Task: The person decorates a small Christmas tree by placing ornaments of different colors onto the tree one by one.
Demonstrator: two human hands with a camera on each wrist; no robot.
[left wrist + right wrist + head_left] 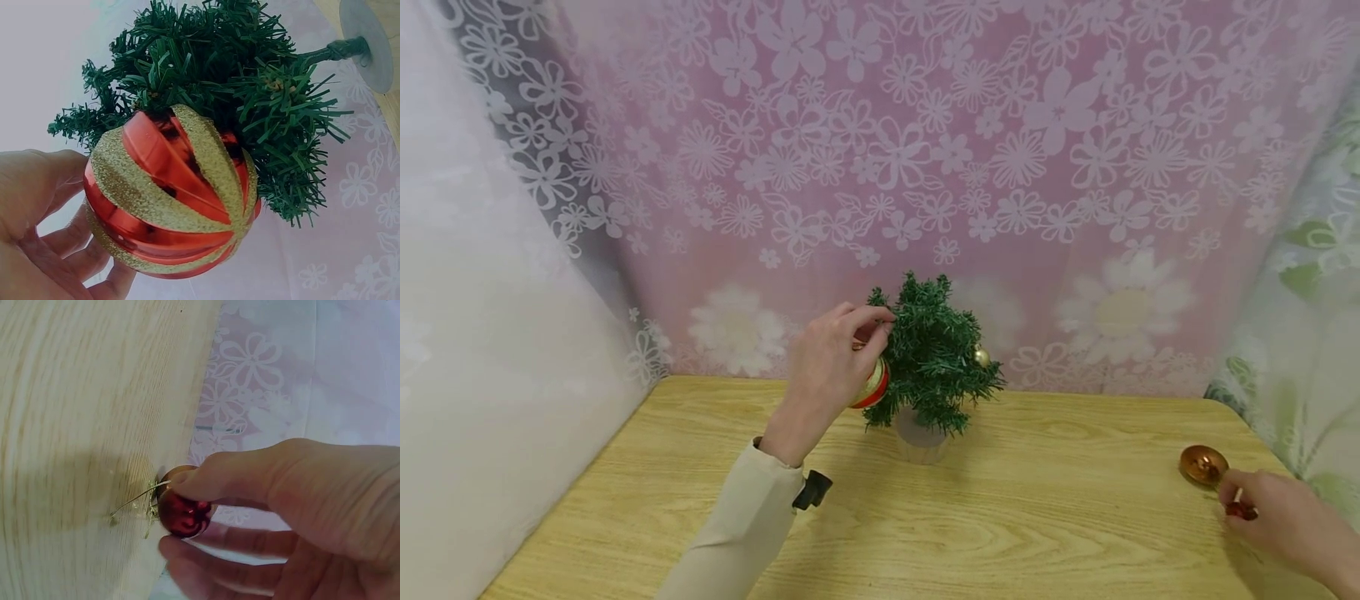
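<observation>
Tree point(928, 354): one, upright in one pot point(921, 440) on bench point(1000, 517), near back edge. Striped bauble point(178, 197): one, against branches at tree's left, pinched at top by left grip point(829, 358). Red bauble point(181, 515): one, pinched in right grip point(1285, 518), well apart from tree. Copper bauble point(1201, 465): one, on bench, just beside right grip. Gold bauble point(982, 357): one, on tree's right side.

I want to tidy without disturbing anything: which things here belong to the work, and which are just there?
Part of the work:
Tree
Striped ball, held by the left hand
Red ball, held by the right hand
Gold ball on the tree
Probably the brown ball

Just there:
Table
Flowered cloth behind
</observation>
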